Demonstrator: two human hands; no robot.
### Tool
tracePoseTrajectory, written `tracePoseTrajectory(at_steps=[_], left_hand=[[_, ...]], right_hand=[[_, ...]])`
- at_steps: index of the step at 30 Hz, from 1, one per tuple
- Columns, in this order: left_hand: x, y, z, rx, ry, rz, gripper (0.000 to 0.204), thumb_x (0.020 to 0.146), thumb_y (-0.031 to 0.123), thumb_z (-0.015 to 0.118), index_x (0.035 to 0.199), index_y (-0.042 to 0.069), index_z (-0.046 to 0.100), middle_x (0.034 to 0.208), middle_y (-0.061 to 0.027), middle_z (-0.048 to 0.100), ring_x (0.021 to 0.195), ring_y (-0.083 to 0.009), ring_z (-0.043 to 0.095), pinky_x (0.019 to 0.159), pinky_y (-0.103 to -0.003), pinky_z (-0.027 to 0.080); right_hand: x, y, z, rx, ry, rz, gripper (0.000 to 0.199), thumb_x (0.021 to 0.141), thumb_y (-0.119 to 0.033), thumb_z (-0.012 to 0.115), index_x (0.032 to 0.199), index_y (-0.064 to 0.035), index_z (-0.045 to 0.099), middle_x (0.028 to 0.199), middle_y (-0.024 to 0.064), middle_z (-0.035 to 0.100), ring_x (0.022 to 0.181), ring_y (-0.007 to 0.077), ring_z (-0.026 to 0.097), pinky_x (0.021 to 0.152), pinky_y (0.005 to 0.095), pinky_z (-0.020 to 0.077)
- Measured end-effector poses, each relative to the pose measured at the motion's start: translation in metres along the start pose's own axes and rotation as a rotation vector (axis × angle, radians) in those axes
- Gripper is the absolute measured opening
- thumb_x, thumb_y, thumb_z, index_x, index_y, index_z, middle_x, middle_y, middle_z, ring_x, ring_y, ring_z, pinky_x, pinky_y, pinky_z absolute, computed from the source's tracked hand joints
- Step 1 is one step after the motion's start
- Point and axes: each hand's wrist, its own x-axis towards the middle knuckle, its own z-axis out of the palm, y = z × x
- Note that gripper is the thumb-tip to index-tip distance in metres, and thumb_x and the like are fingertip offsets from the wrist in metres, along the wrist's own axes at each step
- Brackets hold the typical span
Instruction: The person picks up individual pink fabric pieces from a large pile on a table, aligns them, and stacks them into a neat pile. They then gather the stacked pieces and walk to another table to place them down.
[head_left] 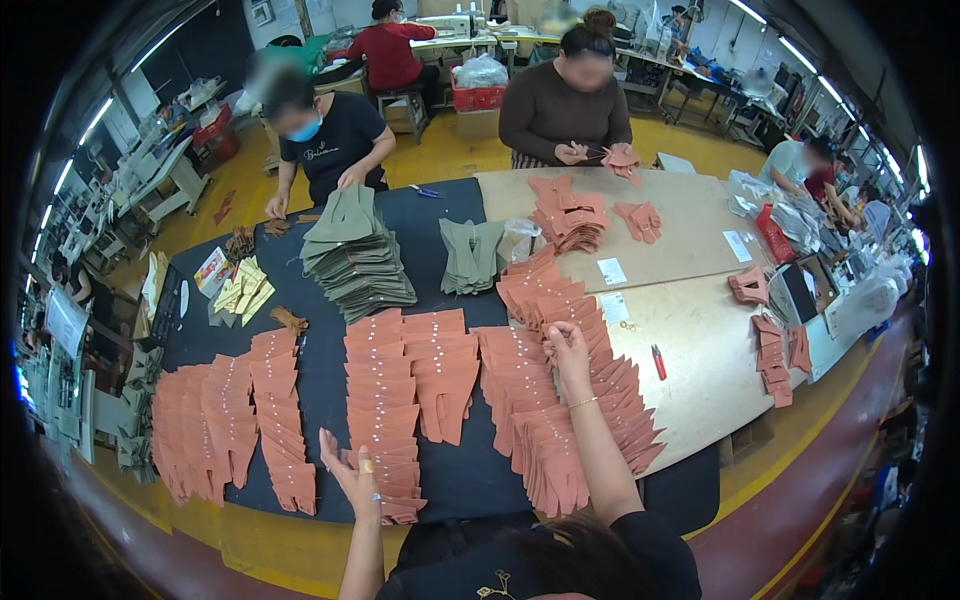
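My left hand (354,480) is held palm up with fingers spread, a yellowish wrap on one finger, and nothing in it. It hovers beside a long overlapping row of orange-red cut fabric pieces (382,420) bearing small white stickers. Over the right-hand rows of similar orange-red pieces (520,400), my right hand (568,352) is raised with its fingers curled together; whatever they may hold is too small to make out. A shorter orange-red row (440,375) lies between my hands. More orange-red rows (215,425) fan out on the left of the dark table cover (460,500).
Green cut pieces stand in a tall stack (355,255) and a smaller pile (470,258). Red-handled snippers (659,362) and paper slips (612,271) lie on the bare board at right. Across the table, two people handle pieces. Yellow pieces (243,290) lie at left.
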Motion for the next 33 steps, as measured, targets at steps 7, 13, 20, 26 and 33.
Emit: tracePoseTrajectory(at_steps=[7, 13, 20, 26, 33], left_hand=[[0.002, 0.011, 0.011, 0.011, 0.040, -0.046, 0.067, 0.092, 0.012, 0.056, 0.149, 0.010, 0.023, 0.147, -0.0199, 0.029, 0.135, -0.0313, 0.033, 0.110, -0.043, 0.028], [0.004, 0.014, 0.019, 0.021, -0.002, -0.045, 0.066, 0.093, 0.012, 0.055, 0.150, 0.011, 0.022, 0.147, -0.0191, 0.031, 0.135, -0.0308, 0.033, 0.109, -0.043, 0.029], [0.008, 0.018, 0.027, 0.014, -0.018, -0.078, 0.065, 0.092, 0.009, 0.054, 0.150, 0.011, 0.022, 0.146, -0.0195, 0.031, 0.134, -0.0313, 0.036, 0.109, -0.042, 0.030], [0.003, 0.017, 0.034, 0.010, -0.041, -0.085, 0.066, 0.092, 0.008, 0.054, 0.150, 0.012, 0.022, 0.146, -0.0193, 0.031, 0.132, -0.0311, 0.037, 0.108, -0.042, 0.031], [-0.004, 0.021, 0.039, 0.015, -0.056, -0.107, 0.065, 0.093, 0.011, 0.054, 0.149, 0.010, 0.022, 0.147, -0.0215, 0.030, 0.135, -0.0307, 0.035, 0.108, -0.040, 0.029]], right_hand=[[0.040, -0.002, 0.001, 0.100, -0.014, 0.049, 0.018, 0.093, -0.019, 0.063, 0.103, -0.0047, 0.058, 0.087, -0.0004, 0.060, 0.069, 0.0047, 0.055, 0.061, 0.0189, 0.0451], [0.066, -0.007, 0.012, 0.151, -0.008, -0.012, 0.017, 0.093, -0.019, 0.063, 0.102, -0.0043, 0.058, 0.082, -0.0004, 0.059, 0.065, 0.0046, 0.052, 0.058, 0.0191, 0.0438], [0.077, -0.002, 0.012, 0.165, -0.060, 0.035, 0.018, 0.094, -0.017, 0.062, 0.105, -0.0043, 0.057, 0.086, 0.0000, 0.059, 0.070, 0.0070, 0.055, 0.063, 0.0213, 0.0464], [0.087, 0.011, 0.005, 0.135, -0.076, 0.045, 0.016, 0.094, -0.015, 0.061, 0.105, -0.0045, 0.057, 0.087, 0.0005, 0.059, 0.073, 0.0085, 0.057, 0.063, 0.0229, 0.0473], [0.096, 0.022, 0.003, 0.162, -0.043, 0.065, 0.015, 0.093, -0.016, 0.063, 0.101, -0.0038, 0.059, 0.080, 0.0013, 0.061, 0.065, 0.0065, 0.055, 0.059, 0.0210, 0.0452]])
